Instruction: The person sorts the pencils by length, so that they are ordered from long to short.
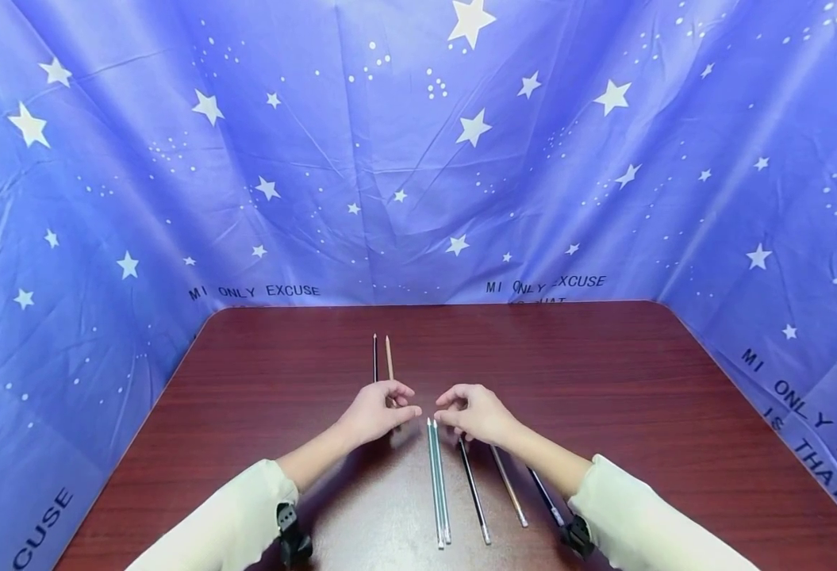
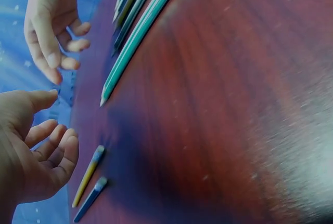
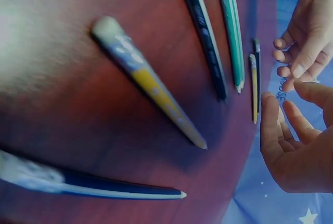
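In the head view my left hand [image 1: 381, 411] hovers over the table, its fingers loosely bent and nothing held. Just beyond it lie a black pencil [image 1: 375, 358] and a yellow pencil [image 1: 389, 357], their near ends hidden by the hand. Opposite, my right hand [image 1: 481, 414] is likewise loosely bent around nothing. Two green pencils [image 1: 438, 485] lie side by side, tips near the gap between the hands. To their right a black pencil [image 1: 474, 493], a yellow pencil [image 3: 156, 91] and a dark blue pencil [image 3: 119, 186] lie apart, partly under the right hand and forearm.
The dark red wooden table [image 1: 575, 357] has rounded far corners. Around it hangs a blue curtain [image 1: 404, 143] with white stars and black lettering. A black strap device [image 1: 293, 533] sits at the left wrist, another [image 1: 577, 535] at the right.
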A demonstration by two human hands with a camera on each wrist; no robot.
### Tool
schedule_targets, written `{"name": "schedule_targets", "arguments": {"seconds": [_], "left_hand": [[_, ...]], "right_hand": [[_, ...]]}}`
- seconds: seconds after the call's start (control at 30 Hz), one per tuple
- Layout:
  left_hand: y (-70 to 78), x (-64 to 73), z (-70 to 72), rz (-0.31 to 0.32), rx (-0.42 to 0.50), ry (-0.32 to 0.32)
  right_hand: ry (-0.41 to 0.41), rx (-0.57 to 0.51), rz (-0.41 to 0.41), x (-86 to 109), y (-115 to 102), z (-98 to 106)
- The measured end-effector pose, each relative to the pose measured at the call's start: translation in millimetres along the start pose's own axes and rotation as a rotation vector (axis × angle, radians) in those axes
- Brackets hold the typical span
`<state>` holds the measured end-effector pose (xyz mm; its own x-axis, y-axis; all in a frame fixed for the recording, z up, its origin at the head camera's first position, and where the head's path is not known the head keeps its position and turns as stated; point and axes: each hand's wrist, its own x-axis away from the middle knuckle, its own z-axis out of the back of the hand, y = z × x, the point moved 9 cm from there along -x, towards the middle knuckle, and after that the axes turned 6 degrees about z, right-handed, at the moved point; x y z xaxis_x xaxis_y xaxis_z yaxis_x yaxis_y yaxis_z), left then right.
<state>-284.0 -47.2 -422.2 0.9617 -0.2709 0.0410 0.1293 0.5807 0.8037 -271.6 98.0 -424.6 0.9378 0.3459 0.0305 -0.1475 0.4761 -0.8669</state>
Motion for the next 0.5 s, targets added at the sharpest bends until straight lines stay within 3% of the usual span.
{"name": "schedule_targets", "arguments": {"seconds": [0.23, 0.5], "left_hand": [[7.9, 13.4, -23.3, -0.090, -0.074, -0.074], [4.3, 19.1, -34.1, -0.083, -0.159, -0.069]], "right_hand": [[-0.052, 0.058, 0.049, 11.7, 2.3, -10.0], [-0.051, 0.150, 0.084, 17.8, 1.8, -17.4]]}}
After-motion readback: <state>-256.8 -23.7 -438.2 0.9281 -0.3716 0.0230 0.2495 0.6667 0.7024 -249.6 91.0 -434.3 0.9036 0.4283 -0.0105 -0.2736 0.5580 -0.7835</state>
